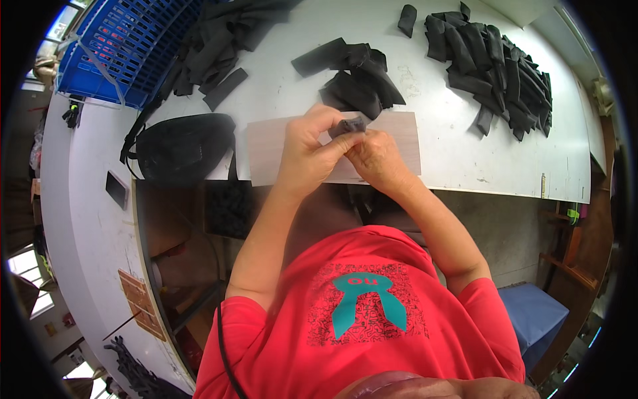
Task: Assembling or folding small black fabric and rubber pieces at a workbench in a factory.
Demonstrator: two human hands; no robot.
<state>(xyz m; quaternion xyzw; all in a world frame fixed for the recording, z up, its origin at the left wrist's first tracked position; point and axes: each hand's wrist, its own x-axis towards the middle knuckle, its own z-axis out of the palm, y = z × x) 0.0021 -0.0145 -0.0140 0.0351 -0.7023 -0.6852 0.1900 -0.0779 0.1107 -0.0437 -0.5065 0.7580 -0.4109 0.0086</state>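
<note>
Working one small, dark grey, tube-like piece of soft material (351,126) between my two hands, I seem to be at the stage of shaping or turning it; my fingers cover so much that I can't tell which. As I judge it, the next move calls for a steady pinch and small finger motions, without letting the end slip.

My elbows sit wide and my forearms slant inward to meet in front of me. My left hand (310,138) is half curled, thumb and bent forefinger closed on the piece from the left. My right hand (377,157), back upward, is folded more tightly against its lower end, its fingertips mostly hidden.

The piece is held above a pale, wood-grained rectangular board (267,154) at the near edge of the white tabletop (478,165). Just past the board lies a loose cluster of similar dark grey pieces (364,80). Farther out, a bigger dark heap (495,70) spreads to the right, and another (216,50) lies left, beside a blue plastic lattice-sided crate (136,50).
</note>
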